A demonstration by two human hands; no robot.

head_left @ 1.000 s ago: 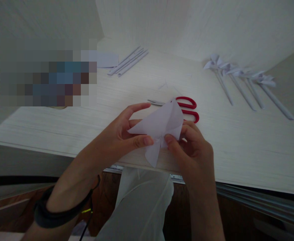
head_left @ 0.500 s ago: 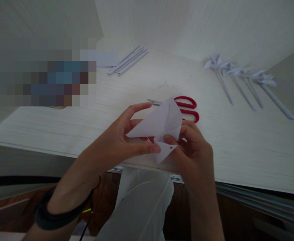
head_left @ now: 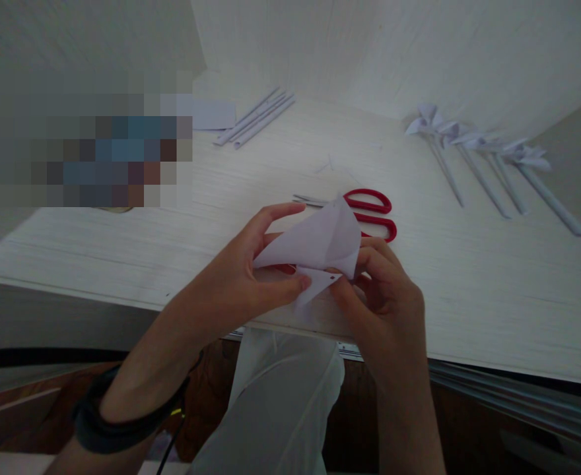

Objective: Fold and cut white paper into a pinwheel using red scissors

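Head view. I see the left hand [head_left: 243, 277] and the right hand [head_left: 384, 297] together gripping a partly folded white paper piece [head_left: 320, 241], held in the air just above the near edge of the tabletop [head_left: 469, 290]. The left thumb presses a lower flap against the fingers beneath; the right thumb and fingers pinch the paper's right side, near a small hole in the flap.

Progress, as I judge it: several flaps are already bent toward the centre, but the lower one is loose and nothing is fastened, so the folding looks roughly midway. Four finished paper pinwheels [head_left: 473, 142] on rolled stems lie far right; spare paper sticks [head_left: 255, 119] lie far left, so a stem is yet to be joined.

Orientation: the paper's long axis runs from lower left to upper right, its upper tip pointing away from me toward the red-handled scissors [head_left: 370, 211], which lie flat just behind it, blades to the left.
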